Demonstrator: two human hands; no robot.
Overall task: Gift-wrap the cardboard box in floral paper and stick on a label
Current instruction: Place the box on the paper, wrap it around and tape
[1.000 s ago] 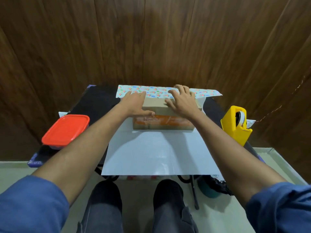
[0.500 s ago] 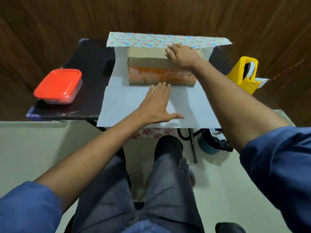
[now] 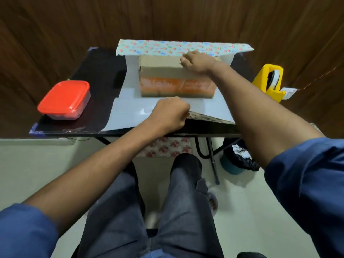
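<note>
Box (image 3: 176,79), cardboard: mid-tabletop (image 3: 96,71) on floral paper (image 3: 130,108), far flap pinned by right hand (image 3: 200,62). Left hand (image 3: 170,113) grips near edge, lifting. Next, likely: fold over top, tape.

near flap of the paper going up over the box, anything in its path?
Nothing visible. The left hand grips the floral paper's near edge; only the right hand rests on the cardboard box.
</note>
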